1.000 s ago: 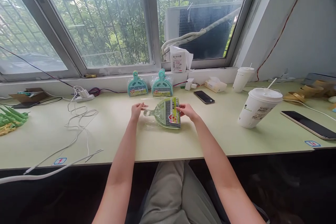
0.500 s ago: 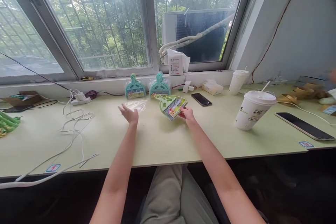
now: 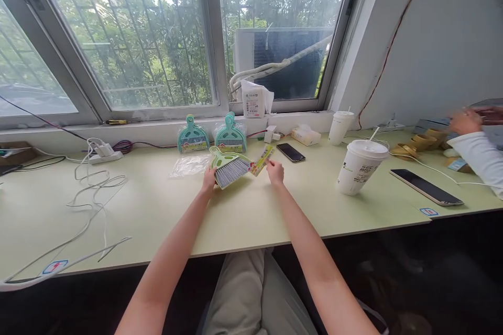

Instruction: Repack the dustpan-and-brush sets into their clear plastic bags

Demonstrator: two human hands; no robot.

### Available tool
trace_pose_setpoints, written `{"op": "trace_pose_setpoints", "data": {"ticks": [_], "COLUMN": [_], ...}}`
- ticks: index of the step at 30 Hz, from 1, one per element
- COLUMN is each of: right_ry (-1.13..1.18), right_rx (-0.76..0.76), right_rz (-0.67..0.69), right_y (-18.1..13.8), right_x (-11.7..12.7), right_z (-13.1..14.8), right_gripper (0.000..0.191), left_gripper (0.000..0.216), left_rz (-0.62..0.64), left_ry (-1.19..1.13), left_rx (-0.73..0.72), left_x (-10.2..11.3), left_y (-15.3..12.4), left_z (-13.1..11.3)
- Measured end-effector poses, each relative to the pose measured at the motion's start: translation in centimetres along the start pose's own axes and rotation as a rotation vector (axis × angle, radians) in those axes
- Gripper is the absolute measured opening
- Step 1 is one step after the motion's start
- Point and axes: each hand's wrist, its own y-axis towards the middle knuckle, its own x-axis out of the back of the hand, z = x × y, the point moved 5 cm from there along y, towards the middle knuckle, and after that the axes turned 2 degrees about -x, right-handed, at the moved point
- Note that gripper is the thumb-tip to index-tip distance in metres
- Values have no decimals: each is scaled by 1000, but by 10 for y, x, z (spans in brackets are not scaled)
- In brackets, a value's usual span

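Observation:
My left hand [image 3: 209,178] is closed on the left edge of a small green dustpan [image 3: 223,158], which has a grey-bristled brush [image 3: 232,171] lying in it. Pinched in my right hand [image 3: 275,171] is a yellow printed card label [image 3: 259,161], held just right of the bristles. Whether the label still touches the dustpan I cannot tell. Behind them, against the wall below the window, stand two teal dustpan sets, a left one [image 3: 192,135] and a right one [image 3: 230,134], both with labels and clear wrapping. A clear plastic bag [image 3: 190,166] lies flat by my left hand.
Right of my arms are a phone [image 3: 291,152], a tissue pack [image 3: 305,135], two lidded cups, the near one [image 3: 359,170] large, and a second phone [image 3: 426,187]. Loose white cables [image 3: 92,188] spread at left. Another person's hand [image 3: 466,121] is at far right.
My open left hand has moved over and taken hold of the dustpan. My right hand has shifted from the dustpan's edge to the label, which now sticks out to the right, exposing the bristles.

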Motion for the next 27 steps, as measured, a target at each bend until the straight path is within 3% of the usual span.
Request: {"op": "trace_pose_setpoints", "data": {"ticks": [3,6,9,12,16,18,21,27], "right_ry": [318,708,853,575,-251,-559,-742,-760], "right_rx": [-208,-283,-314,-172,367,537,559,473], "right_rz": [-164,-173,-165,-83,101,150,135,200], "right_y": [14,21,16,0,-37,-55,-63,-45], "right_x": [19,22,16,3,-33,-51,-62,-53], "right_z": [-22,-32,-28,-8,33,41,40,28], "right_gripper": [55,59,52,46,35,30,35,43], "left_gripper": [39,39,45,47,44,42,40,43], "left_rz": [91,240,369,472,475,421,362,398], "left_ry": [49,138,226,280,339,388,429,447], "left_rx": [37,19,9,-27,-86,-148,-240,-334], "left_x": [-7,-20,-31,-39,-44,-43,-42,-44], "left_y": [0,-10,-24,-35,-37,-32,-25,-17], "left_z": [4,3,-1,-6,-6,-4,1,3]}}
